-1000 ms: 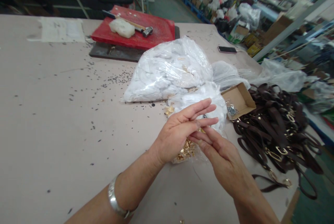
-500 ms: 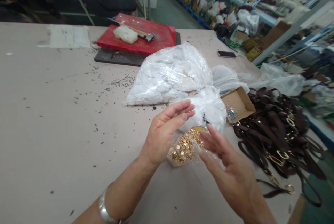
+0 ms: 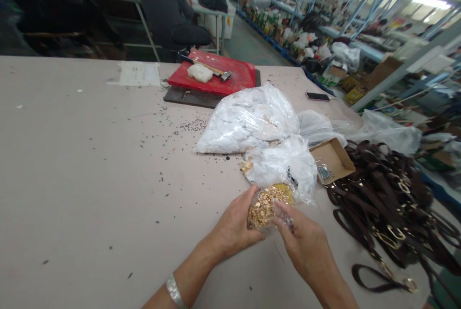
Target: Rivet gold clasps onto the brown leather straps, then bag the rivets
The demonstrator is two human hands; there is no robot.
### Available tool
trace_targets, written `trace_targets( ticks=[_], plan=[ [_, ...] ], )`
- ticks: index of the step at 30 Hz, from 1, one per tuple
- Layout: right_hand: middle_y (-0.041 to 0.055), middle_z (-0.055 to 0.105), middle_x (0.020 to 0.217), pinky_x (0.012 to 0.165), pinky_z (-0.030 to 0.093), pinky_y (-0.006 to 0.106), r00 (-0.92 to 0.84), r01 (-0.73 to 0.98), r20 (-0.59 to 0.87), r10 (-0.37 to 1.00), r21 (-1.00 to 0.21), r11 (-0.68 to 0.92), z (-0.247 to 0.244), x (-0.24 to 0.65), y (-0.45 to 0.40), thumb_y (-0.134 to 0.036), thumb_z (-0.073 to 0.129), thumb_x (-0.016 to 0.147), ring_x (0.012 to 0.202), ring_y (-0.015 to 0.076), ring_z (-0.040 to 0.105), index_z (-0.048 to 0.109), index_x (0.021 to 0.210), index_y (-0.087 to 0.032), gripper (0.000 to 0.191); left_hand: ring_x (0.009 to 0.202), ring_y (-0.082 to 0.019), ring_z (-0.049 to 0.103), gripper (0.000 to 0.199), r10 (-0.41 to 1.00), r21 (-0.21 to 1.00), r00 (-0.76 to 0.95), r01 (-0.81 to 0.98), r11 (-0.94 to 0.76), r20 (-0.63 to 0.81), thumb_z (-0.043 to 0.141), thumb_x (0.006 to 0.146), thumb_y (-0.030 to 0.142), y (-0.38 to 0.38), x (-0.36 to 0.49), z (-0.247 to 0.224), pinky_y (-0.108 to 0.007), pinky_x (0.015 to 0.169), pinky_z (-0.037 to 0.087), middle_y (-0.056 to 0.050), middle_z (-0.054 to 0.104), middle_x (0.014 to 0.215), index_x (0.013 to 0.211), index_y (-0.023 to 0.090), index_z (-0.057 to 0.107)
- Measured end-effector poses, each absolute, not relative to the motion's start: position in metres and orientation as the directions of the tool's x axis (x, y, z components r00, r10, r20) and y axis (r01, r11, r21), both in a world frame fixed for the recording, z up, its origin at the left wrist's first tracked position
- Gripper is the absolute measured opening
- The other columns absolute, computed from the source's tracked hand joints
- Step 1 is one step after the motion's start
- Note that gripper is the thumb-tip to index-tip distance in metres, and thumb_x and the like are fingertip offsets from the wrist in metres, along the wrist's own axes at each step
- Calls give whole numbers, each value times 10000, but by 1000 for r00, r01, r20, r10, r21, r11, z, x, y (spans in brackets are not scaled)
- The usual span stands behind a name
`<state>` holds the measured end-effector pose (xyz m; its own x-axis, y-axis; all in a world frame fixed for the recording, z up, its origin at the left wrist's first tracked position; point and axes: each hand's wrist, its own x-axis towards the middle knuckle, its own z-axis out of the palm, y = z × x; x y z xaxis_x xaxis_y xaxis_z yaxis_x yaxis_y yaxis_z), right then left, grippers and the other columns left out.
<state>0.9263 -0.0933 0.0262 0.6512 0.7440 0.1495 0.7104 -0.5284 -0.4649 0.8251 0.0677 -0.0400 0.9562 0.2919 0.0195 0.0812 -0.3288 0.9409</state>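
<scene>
A small clear plastic bag of gold-coloured metal studs (image 3: 265,206) lies on the table in front of me. My left hand (image 3: 235,222) cups its left side, thumb at the near edge and fingers round the far side. From the right, my right hand (image 3: 304,237) pinches the clear plastic at the bag's edge, thumb and fingers closed on it. Just beyond is a white plastic bag (image 3: 284,162) with a black mark. Behind that lies a larger clear bag with white contents (image 3: 252,119).
Dark brown straps with gold clasps (image 3: 389,203) are heaped at the right, beside a small cardboard box (image 3: 333,160) of silver pieces. Farther back are a red board (image 3: 237,71) with a hammer (image 3: 225,77), and a phone (image 3: 317,96). Black bits litter the table (image 3: 90,194). People sit beyond.
My hands, raised apart above the stud bag before, have come down onto it. The left now cups its side and the right grips its plastic. The view has tilted up.
</scene>
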Motion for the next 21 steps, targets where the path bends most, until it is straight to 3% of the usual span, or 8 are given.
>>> trace_targets(
  ticks=[3,6,9,12,16,21],
  plan=[
    [69,764,949,748,601,369,646,715,225,729,-512,-476,30,924,-97,-266,471,932,845,244,731,708,998,-223,250,1318,-364,456,1021,284,936,957,42,-349,63,785,615,236,66,829,-40,-539,1107,365,-161,440,1493,1504,218,283],
    [41,763,884,733,588,349,676,691,265,688,-551,-468,34,919,-98,-303,517,922,795,237,723,717,950,-246,209,1240,-317,531,881,309,938,947,29,-344,84,789,632,240,67,825,-36,-476,1080,414,-105,555,1392,1423,251,403],
    [27,761,853,723,582,335,685,676,276,675,-586,-446,38,915,-93,-322,542,916,754,227,716,725,937,-253,197,1219,-307,547,799,351,937,931,31,-348,100,786,652,240,70,819,-32,-470,1074,422,-98,585,1352,1377,243,450],
    [24,760,850,727,578,328,664,680,293,688,-619,-392,47,913,-78,-331,545,912,729,217,711,735,941,-254,208,1268,-303,513,812,403,932,907,38,-360,119,757,689,237,78,811,-30,-483,1098,400,-131,540,1395,1415,220,393],
    [18,759,793,738,571,327,705,624,251,663,-664,-412,62,924,-44,-358,557,901,704,213,709,749,911,-244,223,1369,-281,426,831,590,933,801,133,-334,97,719,745,242,91,787,-27,-490,1164,325,-138,430,1498,1464,219,304],
    [32,761,793,653,568,303,732,586,244,636,-703,-404,52,956,6,-381,564,871,686,194,695,758,914,-184,280,1207,-249,598,540,794,971,605,219,-98,-56,612,867,371,87,727,-35,-458,1072,465,-121,598,1341,1358,213,451]
  ],
)
